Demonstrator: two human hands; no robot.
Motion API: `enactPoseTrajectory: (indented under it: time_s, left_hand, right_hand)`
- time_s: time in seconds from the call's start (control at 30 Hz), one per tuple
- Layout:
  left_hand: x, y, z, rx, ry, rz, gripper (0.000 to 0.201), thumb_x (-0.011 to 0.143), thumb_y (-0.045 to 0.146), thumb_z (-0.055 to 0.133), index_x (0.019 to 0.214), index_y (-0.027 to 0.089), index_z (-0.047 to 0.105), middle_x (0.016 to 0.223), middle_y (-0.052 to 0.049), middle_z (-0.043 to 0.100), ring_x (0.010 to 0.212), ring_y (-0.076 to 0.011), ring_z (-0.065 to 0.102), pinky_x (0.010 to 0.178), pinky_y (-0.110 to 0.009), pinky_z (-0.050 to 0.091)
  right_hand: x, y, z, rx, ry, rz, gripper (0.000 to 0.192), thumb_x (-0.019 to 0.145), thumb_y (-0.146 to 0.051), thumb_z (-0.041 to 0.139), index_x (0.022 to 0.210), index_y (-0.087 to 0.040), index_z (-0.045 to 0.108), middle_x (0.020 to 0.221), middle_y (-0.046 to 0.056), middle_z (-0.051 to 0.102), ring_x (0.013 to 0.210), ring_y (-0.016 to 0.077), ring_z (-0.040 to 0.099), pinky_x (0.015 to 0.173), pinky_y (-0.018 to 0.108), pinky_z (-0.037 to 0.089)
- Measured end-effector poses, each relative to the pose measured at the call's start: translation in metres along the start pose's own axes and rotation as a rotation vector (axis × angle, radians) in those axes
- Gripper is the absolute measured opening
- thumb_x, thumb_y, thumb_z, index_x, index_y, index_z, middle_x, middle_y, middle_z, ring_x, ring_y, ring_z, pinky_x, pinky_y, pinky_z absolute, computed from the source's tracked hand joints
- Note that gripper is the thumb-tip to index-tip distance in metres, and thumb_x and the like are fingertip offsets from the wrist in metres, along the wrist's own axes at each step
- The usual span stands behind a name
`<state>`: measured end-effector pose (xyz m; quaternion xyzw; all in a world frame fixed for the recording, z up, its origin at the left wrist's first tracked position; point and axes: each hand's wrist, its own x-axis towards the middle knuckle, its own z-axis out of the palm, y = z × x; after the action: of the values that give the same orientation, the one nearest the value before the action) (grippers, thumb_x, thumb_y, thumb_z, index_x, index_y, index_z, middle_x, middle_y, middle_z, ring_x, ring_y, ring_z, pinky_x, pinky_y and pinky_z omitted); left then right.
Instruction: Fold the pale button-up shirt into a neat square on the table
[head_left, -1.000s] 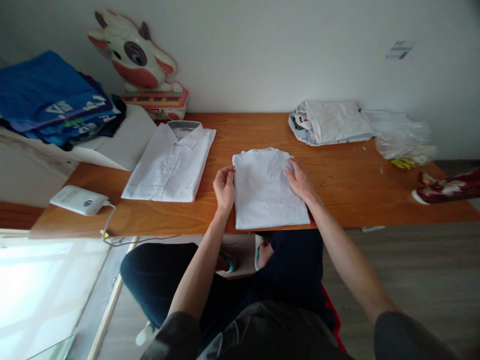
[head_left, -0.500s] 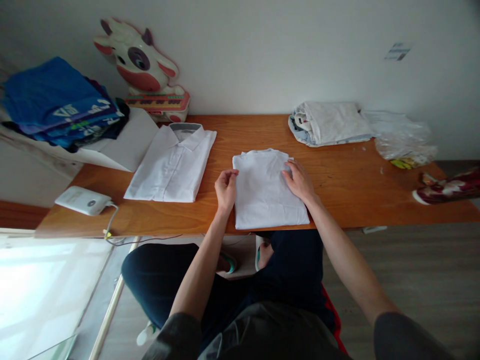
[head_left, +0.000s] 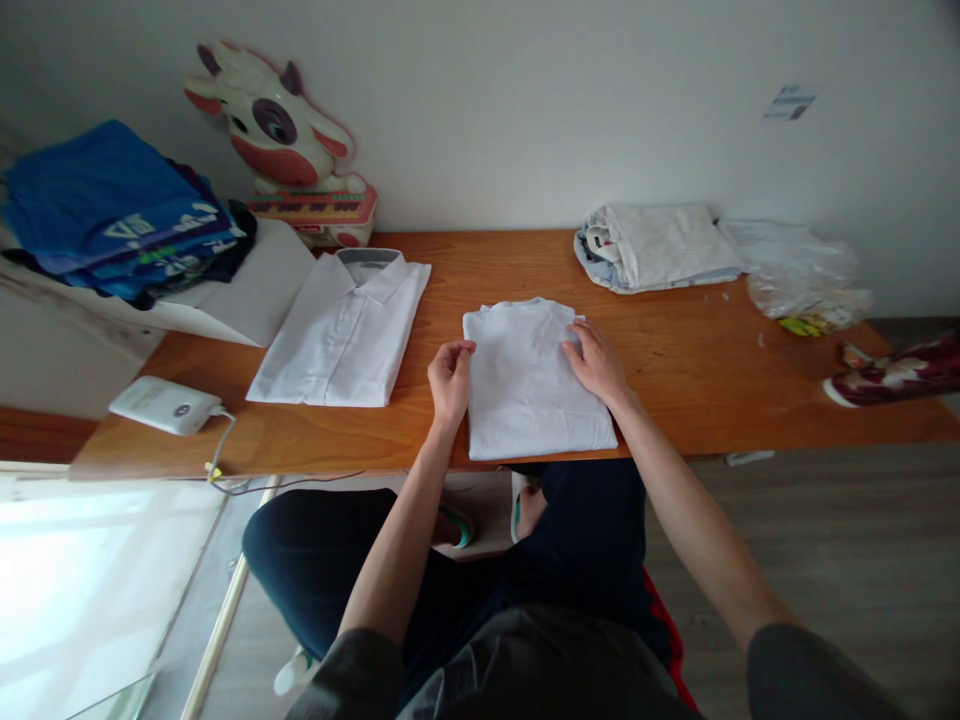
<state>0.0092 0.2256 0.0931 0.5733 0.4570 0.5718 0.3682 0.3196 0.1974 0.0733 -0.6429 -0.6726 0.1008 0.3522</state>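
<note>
My left hand [head_left: 450, 380] pinches the left edge of the folded white shirt [head_left: 536, 385]; my right hand [head_left: 596, 362] lies flat, fingers spread, on its top right. Light, soft, floppy: I'd grip both side edges.

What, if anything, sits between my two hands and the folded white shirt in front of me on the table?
Nothing visible does. The left hand touches the left edge of the folded white shirt, and the right hand rests flat on its upper right part. The collared white shirt lies apart, further left on the table.
</note>
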Motion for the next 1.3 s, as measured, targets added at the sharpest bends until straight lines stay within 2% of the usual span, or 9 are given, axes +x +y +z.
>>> enactPoseTrajectory:
  time_s: [0.63,1.3]
  left_hand:
    - [-0.0001,-0.0014,0.0011,-0.019,0.008,0.013,0.017,0.101,0.032,0.06,0.102,0.023,0.075,0.103,-0.006,0.077,0.101,-0.0219,0.072,0.095,-0.036,0.055]
    - [0.0008,-0.0036,0.0007,0.002,0.014,0.017,0.017,0.101,0.033,0.06,0.102,0.024,0.075,0.103,-0.006,0.078,0.101,-0.0231,0.072,0.096,-0.038,0.055]
  right_hand:
    - [0.0009,0.0046,0.0015,-0.066,0.016,-0.039,0.046,0.106,-0.048,0.051,0.146,-0.025,0.061,0.16,0.012,0.056,0.155,0.0324,0.045,0.131,0.061,0.036]
    - [0.0005,0.0011,-0.0002,-0.058,0.007,-0.025,0.048,0.106,-0.048,0.051,0.146,-0.024,0.06,0.161,0.013,0.055,0.156,0.0327,0.044,0.132,0.06,0.035]
